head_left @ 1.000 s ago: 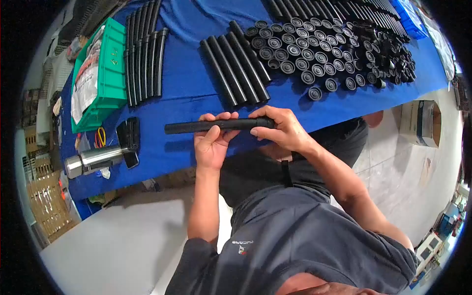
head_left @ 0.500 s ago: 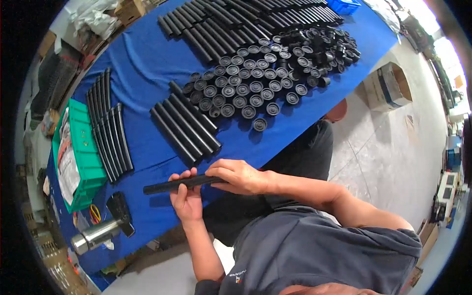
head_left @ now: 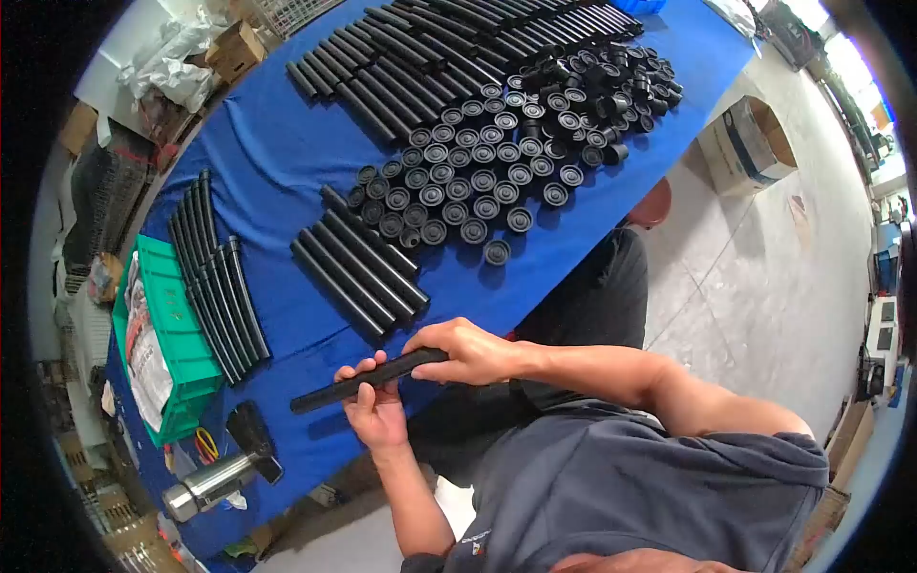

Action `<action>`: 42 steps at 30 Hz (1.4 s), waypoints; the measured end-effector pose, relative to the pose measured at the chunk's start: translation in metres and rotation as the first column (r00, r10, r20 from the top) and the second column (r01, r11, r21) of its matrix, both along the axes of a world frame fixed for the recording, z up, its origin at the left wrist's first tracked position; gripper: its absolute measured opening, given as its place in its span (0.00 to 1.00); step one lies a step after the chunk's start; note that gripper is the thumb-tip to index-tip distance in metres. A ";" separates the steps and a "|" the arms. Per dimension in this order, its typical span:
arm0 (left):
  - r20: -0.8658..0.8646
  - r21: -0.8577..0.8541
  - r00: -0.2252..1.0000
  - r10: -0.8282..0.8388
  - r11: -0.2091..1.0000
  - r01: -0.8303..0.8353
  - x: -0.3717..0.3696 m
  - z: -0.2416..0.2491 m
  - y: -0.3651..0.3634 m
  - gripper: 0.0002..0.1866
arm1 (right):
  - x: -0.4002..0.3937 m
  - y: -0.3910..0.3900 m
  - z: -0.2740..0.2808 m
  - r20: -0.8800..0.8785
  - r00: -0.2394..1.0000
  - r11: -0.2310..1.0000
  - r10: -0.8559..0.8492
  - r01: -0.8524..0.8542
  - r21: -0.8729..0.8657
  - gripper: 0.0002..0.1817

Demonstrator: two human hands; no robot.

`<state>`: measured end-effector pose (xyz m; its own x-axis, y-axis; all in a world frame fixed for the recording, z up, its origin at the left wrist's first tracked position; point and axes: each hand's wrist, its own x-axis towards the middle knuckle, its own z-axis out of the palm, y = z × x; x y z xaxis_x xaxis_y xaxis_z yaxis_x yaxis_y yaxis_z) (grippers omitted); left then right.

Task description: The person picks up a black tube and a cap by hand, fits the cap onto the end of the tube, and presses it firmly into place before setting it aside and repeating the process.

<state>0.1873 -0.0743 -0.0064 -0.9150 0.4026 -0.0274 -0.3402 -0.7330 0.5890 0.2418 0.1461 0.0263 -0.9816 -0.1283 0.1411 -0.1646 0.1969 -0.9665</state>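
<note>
A black tube (head_left: 330,393) lies across both of my hands at the near edge of the blue-covered table. My left hand (head_left: 379,413) supports it near its middle from below, thumb on one side and fingers on the other. My right hand (head_left: 470,353) grips the tube's right end between thumb and fingers. Just beyond my hands, a small group of similar black tubes (head_left: 358,272) rests side by side on the cloth. Many round black caps (head_left: 482,181) with ringed faces are spread behind them.
Long rows of black tubes (head_left: 401,81) cover the far part of the table. Further left are bundled slimmer tubes (head_left: 224,296), a green crate (head_left: 181,358), a hammer-shaped black object (head_left: 253,435) and a steel flask (head_left: 205,487). A cardboard box (head_left: 750,148) stands on the floor.
The tube slopes more steeply, its left end lower in view. Its right end now shows by my right hand. The whole view has shifted and turned slightly.
</note>
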 end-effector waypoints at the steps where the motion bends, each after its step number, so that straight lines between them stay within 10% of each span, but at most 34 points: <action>1: 0.029 -0.003 1.000 -0.009 1.000 0.009 0.000 0.003 0.002 0.19 | 0.001 -0.002 -0.005 -0.120 0.993 0.996 -0.017 0.027 0.082 0.20; 6: 0.063 0.027 0.997 -0.054 0.998 0.052 -0.003 -0.002 -0.003 0.19 | 0.006 -0.006 -0.005 -0.365 0.931 0.947 0.014 0.105 0.304 0.21; 9: 0.033 0.031 0.996 -0.086 0.996 0.085 -0.004 -0.004 -0.005 0.19 | 0.008 -0.003 0.003 -0.099 0.995 0.999 -0.011 0.014 0.034 0.21; 10: 0.020 0.020 0.996 -0.091 0.996 0.090 -0.003 -0.004 -0.004 0.19 | 0.007 0.002 0.022 0.269 0.959 0.994 0.086 -0.063 -0.092 0.21; 13: -0.005 -0.004 0.996 -0.093 0.996 0.093 -0.004 -0.002 -0.001 0.19 | 0.006 0.000 0.003 -0.044 0.999 1.000 -0.011 0.010 -0.026 0.21; 26: 0.039 -0.058 0.998 -0.057 0.997 0.059 -0.005 -0.001 0.000 0.20 | 0.008 -0.005 0.001 -0.318 0.948 0.939 -0.021 0.127 0.318 0.20; 29: 0.021 0.023 0.994 -0.112 0.994 0.111 -0.005 -0.001 -0.001 0.19 | 0.006 0.002 0.015 0.053 0.998 0.998 0.046 -0.048 0.041 0.21; 31: 0.042 -0.020 0.992 -0.121 0.992 0.122 -0.003 0.005 0.002 0.19 | -0.002 0.008 0.051 0.608 0.776 0.985 0.164 -0.097 -0.142 0.21; 33: 0.056 -0.036 0.993 -0.107 0.993 0.109 -0.004 0.007 0.004 0.19 | 0.005 -0.005 -0.003 -0.118 0.991 0.995 -0.067 0.075 0.066 0.20; 37: 0.078 0.031 0.992 -0.104 0.994 0.102 -0.006 -0.002 -0.001 0.19 | 0.002 -0.004 0.023 0.179 0.984 1.000 -0.003 -0.002 0.028 0.20; 42: 0.102 0.034 0.989 -0.103 0.994 0.100 -0.007 0.004 0.005 0.18 | 0.001 -0.008 0.010 -0.169 0.985 0.957 -0.045 0.090 0.274 0.19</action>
